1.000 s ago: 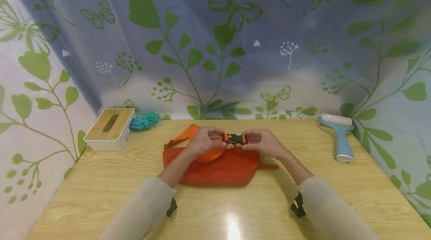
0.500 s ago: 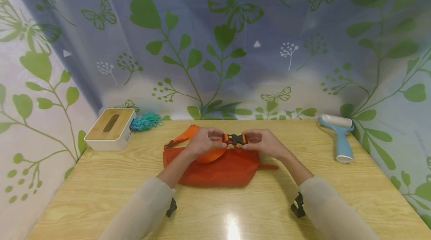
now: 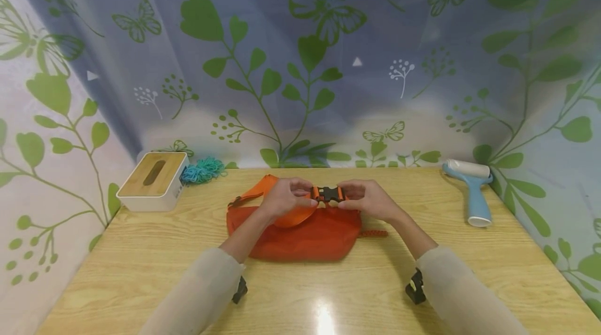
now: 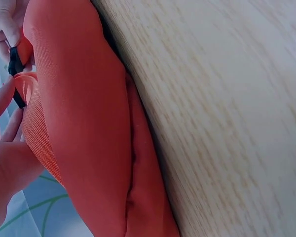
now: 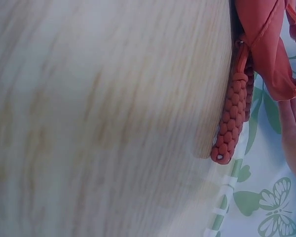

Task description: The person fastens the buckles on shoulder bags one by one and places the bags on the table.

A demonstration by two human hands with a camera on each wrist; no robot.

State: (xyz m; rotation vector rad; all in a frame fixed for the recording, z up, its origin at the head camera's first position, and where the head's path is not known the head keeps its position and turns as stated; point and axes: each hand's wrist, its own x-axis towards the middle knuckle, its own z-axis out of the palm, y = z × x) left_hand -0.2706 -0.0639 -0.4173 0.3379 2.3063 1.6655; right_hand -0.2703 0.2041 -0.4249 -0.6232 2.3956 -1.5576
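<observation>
A red-orange waist bag (image 3: 305,241) lies on the wooden table, its orange strap (image 3: 296,217) looped over the top. Above the bag's upper edge, a black side-release buckle (image 3: 331,194) spans the gap between both hands, its halves joined in a line. The left hand (image 3: 284,199) pinches the buckle's left end and webbing between thumb and fingers. On the other side, the right hand (image 3: 371,199) pinches the right end the same way. In the left wrist view the webbing (image 4: 37,113) runs from the buckle down along the bag. A braided zipper pull (image 5: 231,118) hangs off the bag's right end.
At the back left stands a white tissue box (image 3: 152,181) with a wooden lid, beside a bundle of teal yarn (image 3: 203,170). A blue lint roller (image 3: 474,189) lies at the back right. A patterned curtain (image 3: 300,63) rises behind the table.
</observation>
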